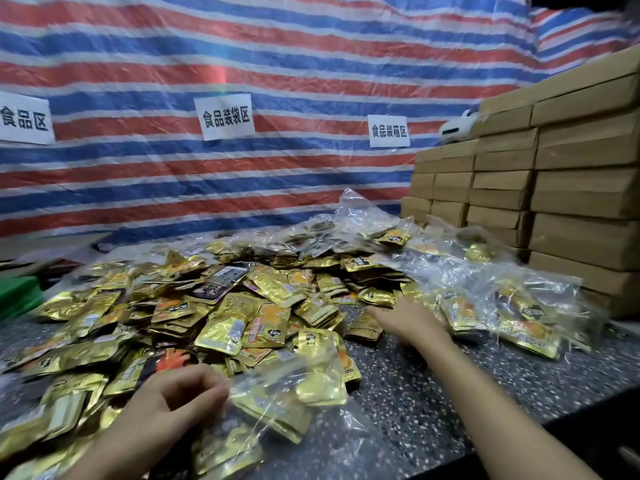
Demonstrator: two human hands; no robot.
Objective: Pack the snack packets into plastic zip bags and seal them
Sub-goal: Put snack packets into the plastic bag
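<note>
My left hand pinched the edge of a clear, crinkled zip bag holding a few shiny gold snack packets, low over the speckled counter beside the loose heap. My right hand lay stretched out, fingers straight, at the heap's edge, gripping nothing.

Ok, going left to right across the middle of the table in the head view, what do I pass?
green object → heap of loose snack packets → right hand → filled zip bags → stacked cardboard boxes
</note>
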